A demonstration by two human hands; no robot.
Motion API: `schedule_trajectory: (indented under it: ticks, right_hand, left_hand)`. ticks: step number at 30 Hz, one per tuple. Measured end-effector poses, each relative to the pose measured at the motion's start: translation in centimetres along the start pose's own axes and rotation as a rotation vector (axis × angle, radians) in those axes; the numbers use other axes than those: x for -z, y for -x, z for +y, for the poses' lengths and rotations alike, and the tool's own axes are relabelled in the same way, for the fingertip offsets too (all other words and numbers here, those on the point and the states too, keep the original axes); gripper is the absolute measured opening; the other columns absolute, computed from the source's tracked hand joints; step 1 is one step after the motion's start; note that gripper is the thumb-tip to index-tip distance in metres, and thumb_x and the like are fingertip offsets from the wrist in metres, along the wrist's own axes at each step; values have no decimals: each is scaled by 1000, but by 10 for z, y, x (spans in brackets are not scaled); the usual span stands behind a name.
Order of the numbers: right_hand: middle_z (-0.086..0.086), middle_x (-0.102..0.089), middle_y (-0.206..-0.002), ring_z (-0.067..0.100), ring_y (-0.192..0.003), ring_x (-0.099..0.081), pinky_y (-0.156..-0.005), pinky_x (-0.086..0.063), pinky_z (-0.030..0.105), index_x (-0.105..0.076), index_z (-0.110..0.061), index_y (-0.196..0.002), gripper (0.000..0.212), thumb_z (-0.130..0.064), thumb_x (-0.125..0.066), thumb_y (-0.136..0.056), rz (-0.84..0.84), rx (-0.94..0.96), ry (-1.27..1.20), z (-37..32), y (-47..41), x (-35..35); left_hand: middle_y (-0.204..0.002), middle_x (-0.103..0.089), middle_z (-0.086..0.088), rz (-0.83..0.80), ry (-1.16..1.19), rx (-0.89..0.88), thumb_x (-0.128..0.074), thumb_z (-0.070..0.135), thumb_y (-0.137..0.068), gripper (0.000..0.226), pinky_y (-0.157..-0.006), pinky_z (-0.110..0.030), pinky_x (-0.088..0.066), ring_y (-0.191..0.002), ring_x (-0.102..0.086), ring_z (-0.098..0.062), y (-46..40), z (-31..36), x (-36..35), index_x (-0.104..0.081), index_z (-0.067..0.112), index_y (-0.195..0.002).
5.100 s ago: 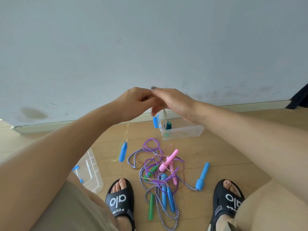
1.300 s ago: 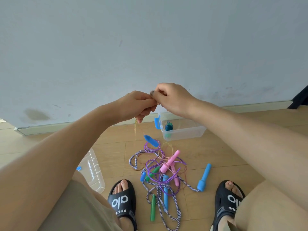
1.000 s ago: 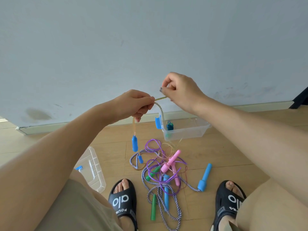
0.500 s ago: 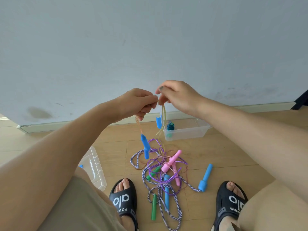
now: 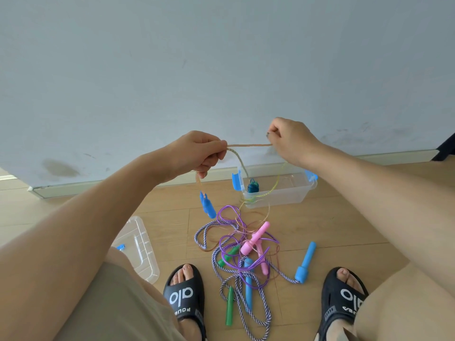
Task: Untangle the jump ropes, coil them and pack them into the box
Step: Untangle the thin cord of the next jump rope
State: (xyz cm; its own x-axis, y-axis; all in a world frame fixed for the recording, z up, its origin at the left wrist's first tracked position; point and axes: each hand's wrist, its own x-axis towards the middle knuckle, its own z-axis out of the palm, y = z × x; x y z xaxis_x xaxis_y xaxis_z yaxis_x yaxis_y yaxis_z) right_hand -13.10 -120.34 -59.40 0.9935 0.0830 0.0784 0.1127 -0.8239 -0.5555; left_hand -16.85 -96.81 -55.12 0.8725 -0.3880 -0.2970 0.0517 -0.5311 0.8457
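The person's left hand (image 5: 197,153) is closed around a thin translucent rope (image 5: 248,145), with a blue handle (image 5: 207,206) dangling below the fist. The right hand (image 5: 291,141) pinches the same rope a little way off, so a short length runs taut between the two hands while the rest droops in loops toward the floor. Judging by that, the step in hand is gathering this rope into a coil, and it is only partly wound.

The clear plastic box (image 5: 278,195) stands open on the floor by the wall, with blue latches; one dark teal bundle (image 5: 252,187) already lies inside (it looks like a coiled rope, though it is too small to be sure). Its lid (image 5: 140,247) lies apart, near the left knee.

Most work seems left: the tangled pile (image 5: 242,252) between the sandalled feet mixes purple cord, a striped braided rope, and pink, green and blue handles.
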Motion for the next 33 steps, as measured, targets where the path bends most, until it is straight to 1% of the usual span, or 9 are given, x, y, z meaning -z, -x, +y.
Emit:
schedule_trajectory:
  ticks: [7, 10, 13, 15, 17, 19, 22, 28, 33]
  right_hand:
    - [12, -47, -77, 26, -70, -38, -61, -31, 34, -40, -10, -70, 22, 2, -37, -88, -230, -206, 233, 31, 0, -7]
    - [16, -59, -89, 29, -78, -47, -66, -38, 34, -52, -5, -79, 21, -6, -37, -94, -242, -157, 260, 27, 1, -10]
    - [2, -65, -114, 23, -106, -57, -92, -45, 36, -61, -13, -116, 31, -25, -37, -101, -255, -68, 17, -4, 4, -11]
    - [1, -71, -108, 20, -111, -61, -102, -43, 36, -63, -15, -117, 32, -30, -38, -102, -287, -27, -338, -39, 10, -9]
    - [10, -73, -89, 22, -95, -69, -99, -46, 34, -63, -9, -102, 38, -34, -35, -103, -420, -4, -608, -65, 17, -7]
    - [6, -59, -61, 22, -61, -60, -80, -54, 37, -56, -8, -84, 45, -38, -30, -105, -500, -3, -655, -77, 26, -10]
    - [-4, -36, -52, 16, -47, -34, -47, -41, 30, -56, -10, -80, 44, -45, -41, -101, -416, -11, -514, -76, 25, -12]
    - [-8, -40, -52, 11, -45, -35, -45, -32, 22, -69, -15, -88, 9, -24, -66, -89, -121, -86, -550, -53, 6, 13]
    - [-3, -44, -57, 11, -44, -35, -45, -30, 22, -65, -14, -91, 7, -19, -67, -88, -34, -187, -554, -16, -2, 35]
  left_hand:
    - [-57, -32, 2, -38, -27, 7, -45, 29, -105, 35, -58, -30, -42, -52, -28, -18, -1, -1, -1, -55, 9, -78]
    - [-58, -31, 1, -29, -9, 6, -44, 28, -105, 34, -58, -30, -42, -53, -27, -18, -1, -1, 0, -54, 9, -78]
    - [-57, -31, 1, -23, 4, 0, -44, 27, -105, 33, -59, -31, -41, -53, -26, -19, -2, 0, -1, -54, 8, -79]
    - [-56, -31, 2, -28, -2, -1, -45, 27, -104, 34, -56, -29, -41, -52, -27, -18, -3, 2, -4, -54, 9, -77]
    - [-54, -31, 3, -33, -8, -9, -46, 28, -104, 36, -54, -27, -41, -51, -27, -17, -3, 4, -8, -56, 10, -76]
    - [-54, -29, 3, -36, -3, -19, -44, 26, -104, 37, -52, -26, -40, -50, -26, -17, -4, 6, -11, -58, 10, -74]
    - [-56, -30, 1, -12, -20, -25, -44, 24, -103, 33, -54, -27, -42, -49, -28, -16, -4, 5, -11, -55, 10, -75]
    - [-62, -43, -5, -43, -27, -15, -47, 34, -103, 41, -74, -36, -57, -58, -46, -21, -1, -10, -1, -54, 10, -71]
    - [-66, -46, -9, -80, -18, 23, -42, 35, -105, 40, -85, -46, -52, -64, -57, -24, 0, -15, 2, -52, 8, -78]
